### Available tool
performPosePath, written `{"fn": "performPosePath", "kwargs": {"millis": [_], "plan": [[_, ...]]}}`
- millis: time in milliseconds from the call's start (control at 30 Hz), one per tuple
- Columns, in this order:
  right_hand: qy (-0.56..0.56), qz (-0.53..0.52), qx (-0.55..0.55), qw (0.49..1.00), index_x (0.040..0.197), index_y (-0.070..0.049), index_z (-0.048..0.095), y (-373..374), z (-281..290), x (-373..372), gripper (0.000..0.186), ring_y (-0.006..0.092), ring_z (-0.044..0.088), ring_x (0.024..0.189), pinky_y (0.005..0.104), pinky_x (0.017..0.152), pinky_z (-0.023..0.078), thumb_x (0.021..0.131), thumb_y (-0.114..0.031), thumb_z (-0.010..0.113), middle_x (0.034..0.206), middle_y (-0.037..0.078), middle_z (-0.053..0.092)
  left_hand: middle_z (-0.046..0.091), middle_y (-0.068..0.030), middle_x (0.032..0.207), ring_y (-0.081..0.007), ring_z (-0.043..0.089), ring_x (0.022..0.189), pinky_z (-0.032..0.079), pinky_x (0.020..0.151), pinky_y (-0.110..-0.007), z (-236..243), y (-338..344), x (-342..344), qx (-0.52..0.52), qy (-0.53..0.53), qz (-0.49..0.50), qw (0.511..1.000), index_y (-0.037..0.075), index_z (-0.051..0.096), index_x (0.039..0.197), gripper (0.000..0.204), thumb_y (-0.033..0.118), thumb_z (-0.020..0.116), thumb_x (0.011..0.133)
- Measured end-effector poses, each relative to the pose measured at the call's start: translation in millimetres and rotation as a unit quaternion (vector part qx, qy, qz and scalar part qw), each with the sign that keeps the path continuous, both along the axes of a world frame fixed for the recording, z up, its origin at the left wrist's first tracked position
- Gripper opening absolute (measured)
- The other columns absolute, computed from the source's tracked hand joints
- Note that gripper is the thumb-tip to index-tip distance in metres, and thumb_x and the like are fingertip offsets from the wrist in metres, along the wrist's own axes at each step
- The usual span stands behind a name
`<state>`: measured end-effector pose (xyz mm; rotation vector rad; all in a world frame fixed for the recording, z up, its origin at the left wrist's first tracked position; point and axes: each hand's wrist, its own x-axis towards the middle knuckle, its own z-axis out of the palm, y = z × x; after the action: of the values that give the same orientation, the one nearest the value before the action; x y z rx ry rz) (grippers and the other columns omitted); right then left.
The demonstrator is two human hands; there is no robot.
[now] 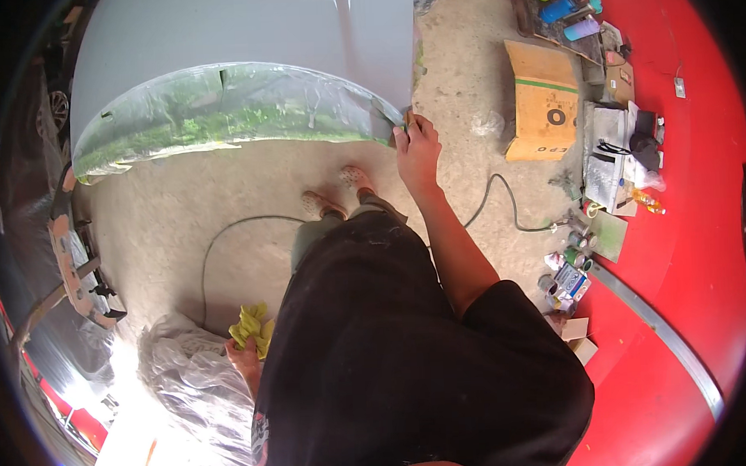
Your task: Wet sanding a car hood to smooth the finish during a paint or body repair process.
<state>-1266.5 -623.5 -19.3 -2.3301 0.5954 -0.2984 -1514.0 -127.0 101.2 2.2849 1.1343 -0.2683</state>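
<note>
A large grey-painted panel (pixel 243 28), like part of a car body, fills the top left. Along its near curved edge runs a streaky green and whitish band (pixel 245 106) with a ragged lower border. At the right end of that band is my right hand (pixel 419 149), its fingers closed round a small tool (pixel 409 117) with a brownish handle. It looks like a scraper, but my fingers hide part of it. Low on the left, beside my body, my left hand (pixel 244 361) grips a crumpled yellow cloth (pixel 251 324).
Crumpled clear plastic sheeting (pixel 185 367) lies near my left hand. A dark hose (pixel 206 267) curves across the concrete floor. To the right are a cardboard sheet (pixel 543 104), bottles (pixel 557 10), several cans (pixel 574 241) and a long metal strip (pixel 664 334) on red flooring.
</note>
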Motion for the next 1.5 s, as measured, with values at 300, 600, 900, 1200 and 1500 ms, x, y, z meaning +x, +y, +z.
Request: {"fn": "performPosePath", "kwargs": {"millis": [300, 600, 900, 1200, 1500], "plan": [[0.069, 0.035, -0.133, 0.988, 0.129, -0.007, 0.060, -15, 9, 37, 0.043, 0.0283, 0.053, 0.111, 0.0467, 0.086, 0.042, 0.091, -0.027, 0.061, 0.128, 0.007, 0.056, 0.061, -0.0128, 0.091, -0.0208, 0.058, 0.081, 0.050, 0.075, -0.036, 2, -7, -4, 0.055, 0.049, -0.033, 0.997, -0.002, 0.054, 0.098, 0.037, 0.012, 0.076, 0.073], [0.064, 0.002, -0.159, 0.985, 0.127, -0.006, 0.059, -9, 15, 65, 0.041, 0.0272, 0.052, 0.109, 0.0444, 0.084, 0.040, 0.091, -0.025, 0.060, 0.129, 0.005, 0.055, 0.061, -0.0106, 0.089, -0.0186, 0.057, 0.080, 0.050, 0.073, -0.034, 6, -17, 10, -0.007, 0.002, -0.007, 1.000, -0.002, 0.053, 0.096, 0.036, 0.010, 0.077, 0.072], [0.118, 0.008, -0.222, 0.968, 0.116, -0.008, 0.062, -24, 19, 126, 0.031, 0.0257, 0.052, 0.109, 0.0440, 0.087, 0.038, 0.092, -0.027, 0.060, 0.120, 0.005, 0.057, 0.059, -0.0082, 0.087, -0.0185, 0.055, 0.080, 0.048, 0.075, -0.034, -2, 23, 75, 0.048, -0.028, -0.182, 0.982, 0.001, 0.054, 0.095, 0.035, 0.013, 0.077, 0.071], [0.134, 0.038, -0.257, 0.956, 0.116, -0.008, 0.062, -61, 24, 198, 0.032, 0.0254, 0.052, 0.108, 0.0443, 0.087, 0.039, 0.092, -0.027, 0.058, 0.118, 0.006, 0.057, 0.057, -0.0055, 0.090, -0.0161, 0.053, 0.084, 0.047, 0.079, -0.032, 39, -26, 193, -0.010, -0.206, -0.151, 0.967, 0.002, 0.052, 0.096, 0.025, 0.006, 0.071, 0.079], [0.031, 0.110, -0.178, 0.977, 0.123, -0.008, 0.059, -120, 9, 287, 0.040, 0.0244, 0.049, 0.116, 0.0444, 0.090, 0.038, 0.091, -0.031, 0.061, 0.124, 0.005, 0.054, 0.058, -0.0081, 0.103, -0.0165, 0.054, 0.093, 0.046, 0.088, -0.031, 57, -236, 266, -0.052, -0.282, -0.087, 0.954, 0.000, 0.053, 0.106, 0.030, 0.003, 0.070, 0.081]]}}
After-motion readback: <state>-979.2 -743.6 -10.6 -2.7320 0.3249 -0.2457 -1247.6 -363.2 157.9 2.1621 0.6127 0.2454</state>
